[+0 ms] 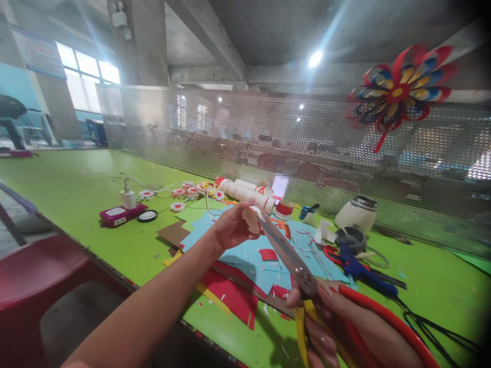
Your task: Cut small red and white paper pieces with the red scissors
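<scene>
My left hand [232, 227] reaches over the papers with its fingers closed around a curled piece of pale paper [251, 221]. My right hand [364, 318] grips large scissors [301, 271] with red and yellow handles. Their long blades point away from me, and the tips meet the pale paper at my left fingers. Whether the blades are fully closed is hard to tell. Below lie light blue paper sheets [238, 263] with a small red scrap [268, 254] on top. Red paper [230, 294] sticks out underneath, towards the table's front edge.
Behind my hands are paper rolls [240, 191] and several small red-and-white discs [177, 206]. A blue glue gun [364, 273], tape roll [350, 239] and cream jar [356, 213] stand right. A charger [128, 198] sits on a purple power strip [120, 214]. Perforated metal screen [238, 125] runs behind.
</scene>
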`<state>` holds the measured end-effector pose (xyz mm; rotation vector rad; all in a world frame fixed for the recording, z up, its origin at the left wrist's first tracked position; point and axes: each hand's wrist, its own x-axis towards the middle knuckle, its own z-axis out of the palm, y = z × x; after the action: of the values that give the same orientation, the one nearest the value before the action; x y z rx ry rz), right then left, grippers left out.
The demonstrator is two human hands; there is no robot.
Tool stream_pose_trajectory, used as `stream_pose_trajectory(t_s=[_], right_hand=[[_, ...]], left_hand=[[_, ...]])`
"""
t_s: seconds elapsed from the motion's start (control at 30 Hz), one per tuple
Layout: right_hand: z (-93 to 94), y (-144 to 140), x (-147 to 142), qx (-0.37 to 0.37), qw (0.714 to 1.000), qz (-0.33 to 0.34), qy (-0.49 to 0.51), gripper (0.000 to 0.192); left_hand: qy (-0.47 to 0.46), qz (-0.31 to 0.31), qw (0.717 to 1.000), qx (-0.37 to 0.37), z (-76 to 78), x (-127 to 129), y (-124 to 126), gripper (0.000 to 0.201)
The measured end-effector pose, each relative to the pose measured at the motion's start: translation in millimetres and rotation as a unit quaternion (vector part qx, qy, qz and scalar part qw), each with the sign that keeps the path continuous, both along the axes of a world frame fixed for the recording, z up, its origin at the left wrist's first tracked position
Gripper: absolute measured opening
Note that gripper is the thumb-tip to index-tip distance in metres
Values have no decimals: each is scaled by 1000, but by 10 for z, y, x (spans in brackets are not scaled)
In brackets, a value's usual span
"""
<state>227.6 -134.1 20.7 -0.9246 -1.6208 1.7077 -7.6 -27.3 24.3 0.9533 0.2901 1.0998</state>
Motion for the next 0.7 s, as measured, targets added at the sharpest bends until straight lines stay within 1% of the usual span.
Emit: stream_pose_trajectory(t_s=[0.03,0.17,0.27,0.37,0.47,0.57,0.7], right_hand=[[-2,-4,1,-8,1000,8,3,29],[-59,-12,-50,-74,996,24,41,44],[-81,-11,-86,-101,992,16,72,43],[-58,-23,-92,-107,991,21,72,43],[-23,-52,-88,-117,991,11,68,42],[-2,-70,-89,-113,992,-8,55,43],[11,-73,-93,-88,995,-32,17,43]], left_hand=[[-3,-5,1000,-1,2,3,-3,28],[-17,-16,1000,4,6,16,-21,27],[-22,-18,999,15,4,22,-35,27],[-27,-24,999,31,0,23,-43,28],[-29,-32,998,43,-8,24,-42,28],[-29,-35,998,34,-17,31,-32,29],[-17,-32,999,16,-17,44,-26,34]])
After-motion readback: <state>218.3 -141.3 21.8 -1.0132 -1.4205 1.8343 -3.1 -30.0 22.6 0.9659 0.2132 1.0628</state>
